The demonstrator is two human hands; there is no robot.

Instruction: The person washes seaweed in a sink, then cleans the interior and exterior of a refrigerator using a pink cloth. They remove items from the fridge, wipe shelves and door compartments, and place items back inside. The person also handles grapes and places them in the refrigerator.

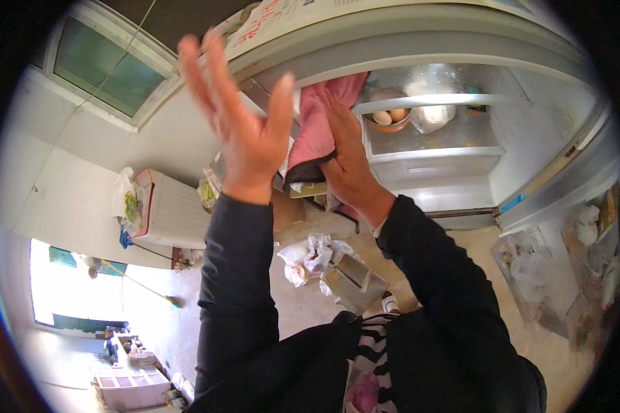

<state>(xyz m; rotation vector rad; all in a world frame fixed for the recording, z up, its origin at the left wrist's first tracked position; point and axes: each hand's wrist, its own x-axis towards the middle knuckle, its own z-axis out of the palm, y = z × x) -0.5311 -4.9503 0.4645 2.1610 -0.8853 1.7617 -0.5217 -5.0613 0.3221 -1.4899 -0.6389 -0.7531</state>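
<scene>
My left hand (pixel 244 141) is raised in front of the fridge's left edge, fingers spread and slightly blurred, with nothing in it. A pink cloth (pixel 313 127) with a dark border hangs at the left side of the open fridge. My right hand (pixel 351 162) grips this cloth, fingers lying over its right side and thumb near the dark edge. Just right of that hand, a fridge shelf (pixel 427 142) bears a bowl (pixel 390 127) of eggs (pixel 397 115) and a knotted clear plastic bag (pixel 432 117) with something pale inside.
The open fridge door (pixel 530 275) at the right has bagged items in its racks. Below my hands, plastic bags (pixel 317 255) and a grey box (pixel 355 282) stand on the floor. A white chest-like appliance (pixel 179 206) stands left, beside a broom (pixel 141 283). A low cabinet (pixel 134 385) is farther off.
</scene>
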